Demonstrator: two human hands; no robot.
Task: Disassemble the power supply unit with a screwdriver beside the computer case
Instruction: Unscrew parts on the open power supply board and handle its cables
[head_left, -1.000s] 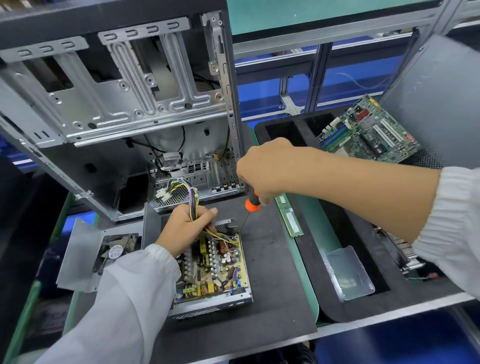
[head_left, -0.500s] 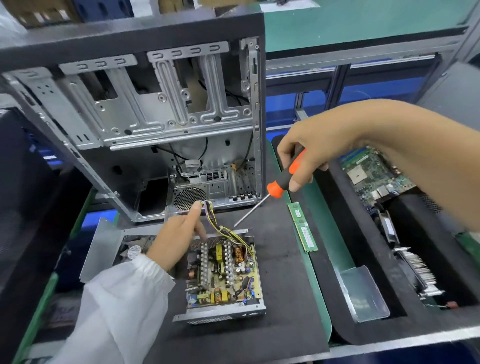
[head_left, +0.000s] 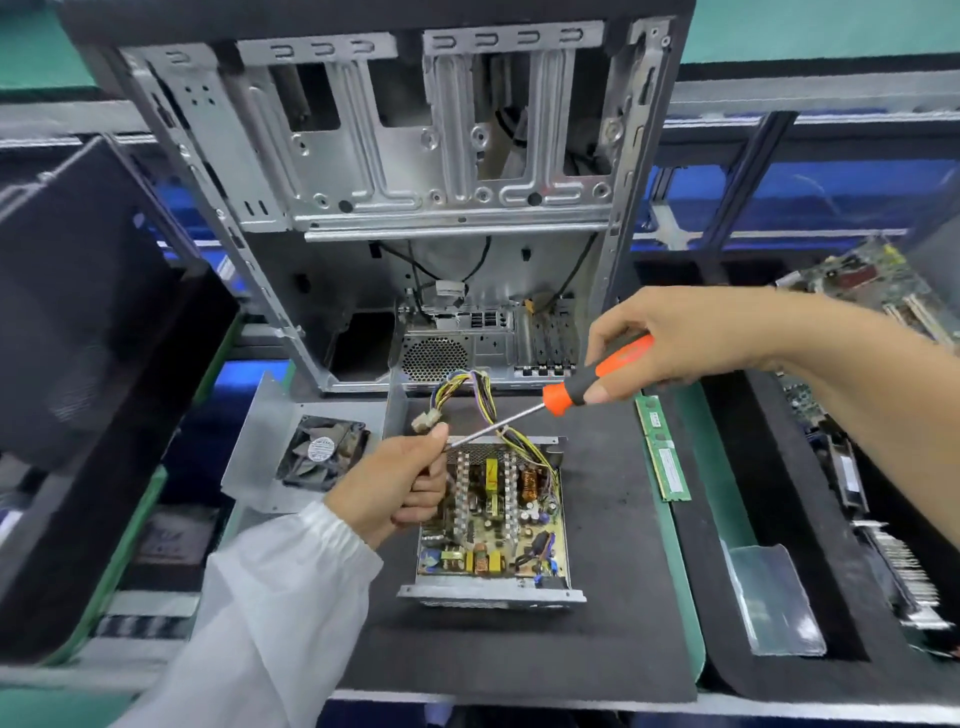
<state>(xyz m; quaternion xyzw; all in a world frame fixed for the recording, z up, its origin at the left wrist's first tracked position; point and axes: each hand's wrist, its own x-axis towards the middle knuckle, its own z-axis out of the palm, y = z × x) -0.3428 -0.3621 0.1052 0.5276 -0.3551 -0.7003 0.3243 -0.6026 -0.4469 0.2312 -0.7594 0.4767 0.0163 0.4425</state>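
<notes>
head view: fan cover (head_left: 270, 441) left, ram stick (head_left: 666, 457) right of power supply unit (head_left: 493, 519).

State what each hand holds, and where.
Right hand grips the orange-and-black screwdriver by its handle; left hand pinches its metal tip.

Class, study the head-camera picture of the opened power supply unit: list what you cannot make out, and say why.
1. Screwdriver tip: head view, hidden behind the left hand.
2. Fan label text: too small.
3. Power supply unit left edge: covered by the left hand.
4. Motherboard: cut by the right edge, partly behind the right hand and forearm.
</notes>
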